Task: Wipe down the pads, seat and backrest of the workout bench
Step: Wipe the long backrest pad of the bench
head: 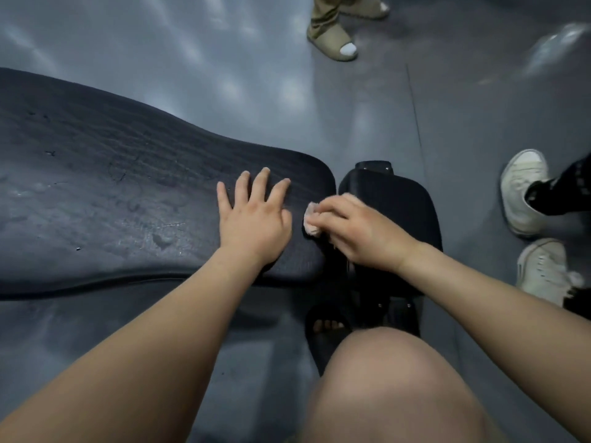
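left hand [252, 219] lies flat, fingers spread on the backrest [112, 193] running leftward; right hand [355, 231] pinches a wad of cloth [311, 220] at the gap, nearer the seat [403, 203].

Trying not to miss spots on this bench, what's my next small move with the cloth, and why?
Probably sweep the cloth in your right hand leftward along the backrest. It sits at the pad's end beside the seat, your left hand lies flat on the pad, and marks show farther along.
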Tool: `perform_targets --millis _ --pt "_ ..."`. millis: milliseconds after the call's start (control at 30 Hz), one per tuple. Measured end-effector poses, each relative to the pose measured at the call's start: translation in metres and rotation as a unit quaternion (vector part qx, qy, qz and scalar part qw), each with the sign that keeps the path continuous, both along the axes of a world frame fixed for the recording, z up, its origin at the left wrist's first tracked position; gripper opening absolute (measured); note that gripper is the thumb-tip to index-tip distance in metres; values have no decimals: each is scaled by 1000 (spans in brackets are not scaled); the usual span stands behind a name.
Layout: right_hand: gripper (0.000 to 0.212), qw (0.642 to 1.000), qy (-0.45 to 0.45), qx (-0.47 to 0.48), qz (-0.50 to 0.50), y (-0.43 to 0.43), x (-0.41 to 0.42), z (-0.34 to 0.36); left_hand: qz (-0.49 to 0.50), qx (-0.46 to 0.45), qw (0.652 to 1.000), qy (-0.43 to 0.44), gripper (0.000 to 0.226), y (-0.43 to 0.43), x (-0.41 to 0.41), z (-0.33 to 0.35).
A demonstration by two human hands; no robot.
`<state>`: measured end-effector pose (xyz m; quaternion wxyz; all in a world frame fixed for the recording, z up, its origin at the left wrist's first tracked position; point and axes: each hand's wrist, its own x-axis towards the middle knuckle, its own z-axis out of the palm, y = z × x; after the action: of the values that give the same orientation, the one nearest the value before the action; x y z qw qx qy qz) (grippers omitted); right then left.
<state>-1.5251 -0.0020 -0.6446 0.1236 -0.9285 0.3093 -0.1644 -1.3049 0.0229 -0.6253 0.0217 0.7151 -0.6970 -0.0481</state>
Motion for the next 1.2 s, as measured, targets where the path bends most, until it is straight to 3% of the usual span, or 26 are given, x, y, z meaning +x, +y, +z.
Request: perform_targets --millis 100,167,233,300,333,467,533,600,700,767,900,1000,1067,1200 --pt "20 984 -45 -13 -174 -20 -31 3 0 -17 999 -40 58 -2 -5 -11" --pt "24 954 -42 36 -295 -29 -48 1 5 -38 998 -45 57 -2 -5 -13" --pt "24 931 -30 112 -345 -33 -61 -10 9 -43 998 -38 56 -2 -6 -13" --pt "12 919 -31 121 -373 -34 -70 -21 9 -45 998 -37 56 -1 -9 -13" --pt "7 917 -39 109 -383 -34 -73 -22 10 -47 998 -38 56 -1 -9 -13" --pt "41 913 -126 109 -374 -30 -70 -5 12 -53 998 -40 57 -1 -9 -13" --pt "30 914 -130 116 -367 -25 -66 2 14 -53 998 -43 57 -1 -9 -12" --pt "17 904 -95 142 -393 -26 -63 3 14 -56 997 -43 57 -1 -9 -13" --pt "31 872 -5 183 -453 -32 -67 3 14 -57 997 -42 58 0 -9 -12" --pt "28 857 -3 218 -467 -34 -67 6 16 -57 997 -43 58 0 -10 -12" --pt "29 877 -89 246 -403 -29 -61 10 17 -59 997 -42 57 0 -10 -12" --pt "30 864 -170 298 -368 -29 -59 17 18 -63 997 -43 57 0 -10 -11" --pt "35 862 -130 297 -390 -31 -64 15 17 -66 997 -44 57 1 -9 -10" --pt "29 899 13 173 -403 -25 -75 2 15 -66 997 -43 56 1 -10 -10"
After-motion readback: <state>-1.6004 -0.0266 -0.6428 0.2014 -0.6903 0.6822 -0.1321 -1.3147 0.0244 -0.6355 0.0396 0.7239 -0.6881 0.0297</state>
